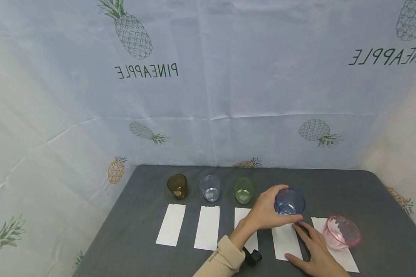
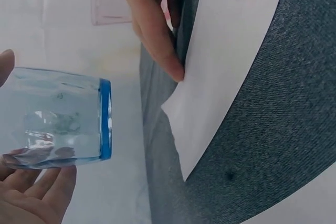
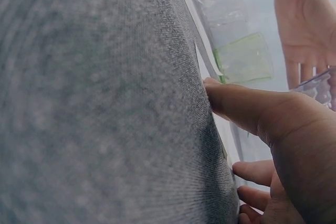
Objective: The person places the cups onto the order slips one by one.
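Observation:
My left hand (image 1: 266,209) grips a clear blue glass (image 1: 289,203) by its sides, thumb on the near side and fingers on the far side. In the left wrist view the blue glass (image 2: 60,119) is raised above the table. Below it lies a white paper strip (image 1: 288,242), and my right hand (image 1: 317,252) spreads over it with thumb and fingertips at its edges. Seen from the right wrist, the thumb (image 3: 241,103) reaches down to the paper with the fingers straight beside it. A pink glass (image 1: 343,232) stands on another strip, right of my right hand.
Along the back of the grey table (image 1: 131,238) stand a brown glass (image 1: 178,186), a clear glass (image 1: 210,188) and a green glass (image 1: 244,190). White strips (image 1: 206,227) lie in front of them. A pineapple-print cloth (image 1: 208,88) hangs behind the table.

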Available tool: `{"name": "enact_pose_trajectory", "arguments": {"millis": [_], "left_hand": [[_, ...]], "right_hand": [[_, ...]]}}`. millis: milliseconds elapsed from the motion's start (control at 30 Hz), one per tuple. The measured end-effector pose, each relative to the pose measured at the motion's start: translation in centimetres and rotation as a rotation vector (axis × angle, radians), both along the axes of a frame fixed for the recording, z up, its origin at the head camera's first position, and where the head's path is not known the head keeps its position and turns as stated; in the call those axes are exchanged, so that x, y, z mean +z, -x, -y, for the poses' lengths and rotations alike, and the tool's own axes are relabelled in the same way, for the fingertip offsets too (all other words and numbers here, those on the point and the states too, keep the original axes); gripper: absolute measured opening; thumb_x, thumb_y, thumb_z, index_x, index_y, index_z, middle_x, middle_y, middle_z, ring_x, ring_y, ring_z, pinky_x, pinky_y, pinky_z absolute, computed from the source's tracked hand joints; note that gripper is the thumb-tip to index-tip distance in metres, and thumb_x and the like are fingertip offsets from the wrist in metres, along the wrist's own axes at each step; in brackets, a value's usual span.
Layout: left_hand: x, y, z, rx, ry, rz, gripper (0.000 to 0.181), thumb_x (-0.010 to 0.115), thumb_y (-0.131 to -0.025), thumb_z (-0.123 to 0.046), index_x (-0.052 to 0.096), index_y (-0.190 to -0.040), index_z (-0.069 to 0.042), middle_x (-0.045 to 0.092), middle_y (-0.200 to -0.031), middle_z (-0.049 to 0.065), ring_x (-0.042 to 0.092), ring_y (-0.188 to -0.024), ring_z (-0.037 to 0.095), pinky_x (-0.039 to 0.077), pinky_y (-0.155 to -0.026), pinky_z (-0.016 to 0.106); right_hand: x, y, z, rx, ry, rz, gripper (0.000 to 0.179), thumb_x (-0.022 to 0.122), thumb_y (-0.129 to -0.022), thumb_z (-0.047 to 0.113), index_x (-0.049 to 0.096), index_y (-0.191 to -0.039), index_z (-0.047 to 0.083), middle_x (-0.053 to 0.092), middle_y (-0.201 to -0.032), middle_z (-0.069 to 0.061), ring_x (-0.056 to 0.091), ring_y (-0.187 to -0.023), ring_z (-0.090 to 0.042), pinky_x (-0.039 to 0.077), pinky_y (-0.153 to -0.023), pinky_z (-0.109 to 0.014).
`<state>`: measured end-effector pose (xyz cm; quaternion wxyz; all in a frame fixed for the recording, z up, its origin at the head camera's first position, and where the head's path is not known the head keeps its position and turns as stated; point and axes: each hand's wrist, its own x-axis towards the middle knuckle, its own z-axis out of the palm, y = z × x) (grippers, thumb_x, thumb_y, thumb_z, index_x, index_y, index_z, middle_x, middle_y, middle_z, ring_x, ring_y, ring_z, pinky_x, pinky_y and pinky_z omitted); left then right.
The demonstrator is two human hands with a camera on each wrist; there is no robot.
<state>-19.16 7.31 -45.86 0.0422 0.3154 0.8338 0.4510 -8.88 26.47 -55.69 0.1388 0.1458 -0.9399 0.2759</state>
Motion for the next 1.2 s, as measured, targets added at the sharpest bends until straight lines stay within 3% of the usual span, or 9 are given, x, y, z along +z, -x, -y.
{"name": "enact_pose_trajectory", "arguments": {"millis": [200,533,700,1200], "left_hand": [[-0.4,-0.3,0.1,0.001,-0.001,0.012,0.081,0.084,-0.081,-0.042,0.046,-0.151,-0.024,0.058,-0.144,-0.006,0.057,-0.123,0.003,0.051,-0.096,0.018],[-1.4,-0.9,0.3,-0.031,0.036,-0.055,0.079,0.084,-0.081,-0.042,0.049,-0.147,-0.017,0.062,-0.140,-0.003,0.061,-0.123,0.004,0.049,-0.097,0.013],[-1.9,-1.1,0.4,-0.042,0.031,-0.043,0.078,0.085,-0.081,-0.040,0.049,-0.146,-0.017,0.062,-0.139,-0.003,0.061,-0.122,0.004,0.049,-0.096,0.013],[-2.7,-1.6,0.5,-0.076,0.022,-0.042,0.079,0.087,-0.079,-0.037,0.050,-0.145,-0.014,0.063,-0.139,-0.001,0.061,-0.120,0.001,0.047,-0.096,0.010]], "right_hand": [[0.0,0.0,0.0,-0.004,-0.011,0.026,0.091,0.093,-0.066,0.041,0.057,-0.136,-0.003,0.044,-0.141,-0.028,0.043,-0.122,-0.048,0.037,-0.093,-0.067],[0.4,-0.1,0.0,-0.029,-0.029,0.139,0.093,0.091,-0.068,0.042,0.057,-0.137,-0.010,0.043,-0.142,-0.031,0.040,-0.125,-0.048,0.038,-0.095,-0.072],[0.6,-0.1,-0.1,-0.043,-0.047,0.191,0.092,0.090,-0.070,0.043,0.057,-0.138,-0.009,0.041,-0.145,-0.031,0.038,-0.128,-0.049,0.037,-0.097,-0.076],[0.5,0.0,0.0,-0.042,0.002,0.166,0.088,0.091,-0.067,0.039,0.059,-0.134,-0.008,0.042,-0.142,-0.034,0.037,-0.127,-0.050,0.037,-0.094,-0.077]]}}
